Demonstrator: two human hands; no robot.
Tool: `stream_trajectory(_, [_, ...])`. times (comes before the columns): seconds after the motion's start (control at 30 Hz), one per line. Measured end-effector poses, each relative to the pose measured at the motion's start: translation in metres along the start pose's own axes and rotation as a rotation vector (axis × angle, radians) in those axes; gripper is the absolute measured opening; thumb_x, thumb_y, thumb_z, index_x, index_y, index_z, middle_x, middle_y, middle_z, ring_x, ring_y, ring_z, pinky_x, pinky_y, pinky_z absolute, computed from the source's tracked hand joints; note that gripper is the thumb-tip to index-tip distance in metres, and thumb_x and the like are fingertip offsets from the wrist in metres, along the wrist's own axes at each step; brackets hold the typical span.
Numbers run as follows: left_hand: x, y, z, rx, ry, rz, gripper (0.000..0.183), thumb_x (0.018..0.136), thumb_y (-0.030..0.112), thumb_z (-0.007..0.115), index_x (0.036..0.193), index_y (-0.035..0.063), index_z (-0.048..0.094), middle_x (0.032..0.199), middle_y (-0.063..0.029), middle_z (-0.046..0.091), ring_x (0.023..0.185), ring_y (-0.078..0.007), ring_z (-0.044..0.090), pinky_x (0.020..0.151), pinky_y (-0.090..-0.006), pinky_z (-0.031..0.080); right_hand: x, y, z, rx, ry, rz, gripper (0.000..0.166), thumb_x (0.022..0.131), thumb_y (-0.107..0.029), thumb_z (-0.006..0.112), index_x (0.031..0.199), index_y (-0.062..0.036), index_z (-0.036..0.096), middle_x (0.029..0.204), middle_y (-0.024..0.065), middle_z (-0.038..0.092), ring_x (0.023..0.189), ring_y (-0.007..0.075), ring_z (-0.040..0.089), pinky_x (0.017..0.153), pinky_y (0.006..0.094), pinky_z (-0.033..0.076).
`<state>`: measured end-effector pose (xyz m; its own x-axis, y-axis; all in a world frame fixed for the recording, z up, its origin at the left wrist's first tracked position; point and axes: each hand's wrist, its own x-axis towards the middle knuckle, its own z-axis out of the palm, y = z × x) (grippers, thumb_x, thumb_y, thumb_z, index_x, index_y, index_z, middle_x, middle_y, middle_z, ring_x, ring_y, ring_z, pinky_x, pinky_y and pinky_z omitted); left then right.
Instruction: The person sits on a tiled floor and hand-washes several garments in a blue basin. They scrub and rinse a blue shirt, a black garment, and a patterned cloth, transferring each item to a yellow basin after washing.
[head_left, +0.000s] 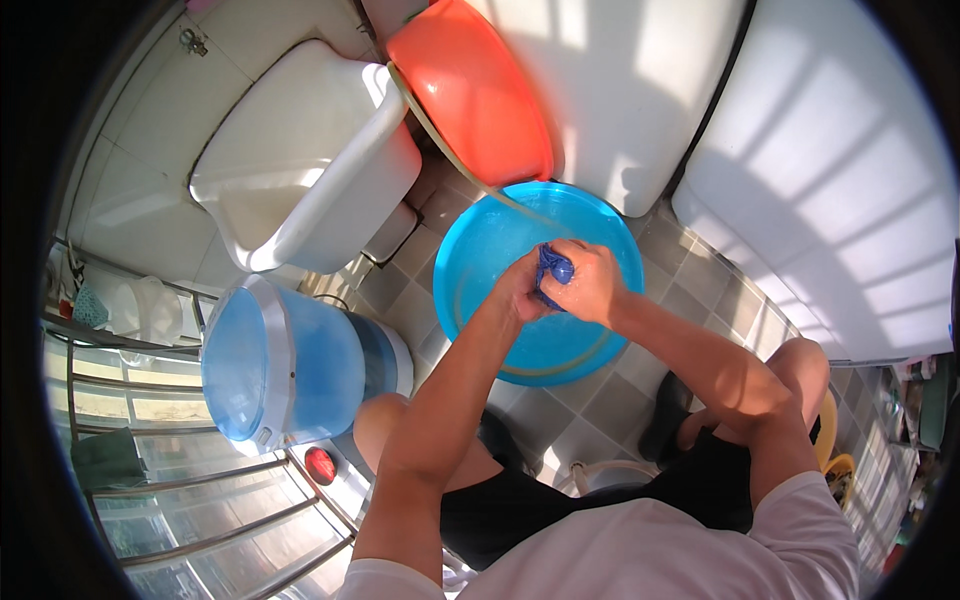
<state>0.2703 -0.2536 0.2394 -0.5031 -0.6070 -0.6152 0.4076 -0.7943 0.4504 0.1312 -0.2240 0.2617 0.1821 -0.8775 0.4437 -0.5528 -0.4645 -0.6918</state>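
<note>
Both my hands are closed around a bunched blue cloth (553, 271) above a round blue plastic basin (459, 279). My left hand (520, 283) grips the cloth from the left side. From the right, my right hand (589, 279) wraps over it, with the fingers curled. Most of the cloth is hidden inside my hands. A pale hose (450, 156) runs down into the basin and curves along its bottom. The basin stands on the floor and looks to have water in it.
Behind the basin leans an orange-red plastic tub (472, 90). To the left are a white ceramic sink (337, 187) and a small blue-and-white washing machine (300, 360). White appliance-like panels (832, 187) stand at the right. Grey tiles (615, 405) cover the floor between my feet.
</note>
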Motion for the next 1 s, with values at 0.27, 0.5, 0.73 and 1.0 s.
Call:
stream_trajectory(0.27, [-0.006, -0.046, -0.048, 0.022, -0.127, -0.153, 0.030, 0.104, 0.037, 0.053, 0.118, 0.0120, 0.062, 0.117, -0.0096, 0.069, 0.103, -0.0215, 0.070, 0.085, -0.0410, 0.062, -0.036, -0.012, -0.003, -0.180, -0.358, -0.226, 0.030, 0.074, -0.025, 0.074, 0.098, -0.0069, 0.069, 0.093, 0.0161, 0.071, 0.074, 0.0351, 0.070, 0.063, 0.0444, 0.058])
stream_trajectory(0.5, [-0.007, -0.044, -0.077, -0.017, 0.076, -0.064, 0.025, 0.094, 0.029, 0.068, 0.107, 0.0090, 0.063, 0.103, -0.0072, 0.069, 0.088, -0.0230, 0.071, 0.077, -0.0404, 0.062, -0.062, -0.017, 0.012, -0.073, -0.418, -0.116, 0.046, 0.085, -0.037, 0.073, 0.111, -0.0018, 0.057, 0.103, 0.0236, 0.066, 0.079, 0.0413, 0.069, 0.063, 0.0466, 0.057])
stream_trajectory(0.73, [-0.047, 0.002, -0.076, 0.026, -0.238, 0.178, 0.031, 0.100, 0.036, 0.051, 0.118, 0.0138, 0.065, 0.126, -0.0196, 0.067, 0.106, -0.0326, 0.070, 0.090, -0.0426, 0.059, 0.005, -0.015, -0.138, -0.382, -0.809, 0.040, 0.061, 0.095, -0.037, 0.064, 0.146, -0.0102, 0.044, 0.133, 0.0225, 0.053, 0.101, 0.0412, 0.065, 0.084, 0.0511, 0.053])
stream_trajectory(1.0, [-0.039, 0.034, -0.071, 0.193, -0.349, 0.150, 0.041, 0.101, 0.040, 0.052, 0.133, 0.0160, 0.061, 0.139, -0.0163, 0.061, 0.111, -0.0318, 0.067, 0.079, -0.0446, 0.060, -0.230, 0.073, -0.420, -0.387, 0.503, 0.789, 0.047, 0.092, -0.032, 0.067, 0.126, -0.0006, 0.062, 0.101, 0.0157, 0.072, 0.088, 0.0267, 0.070, 0.079, 0.0385, 0.055])
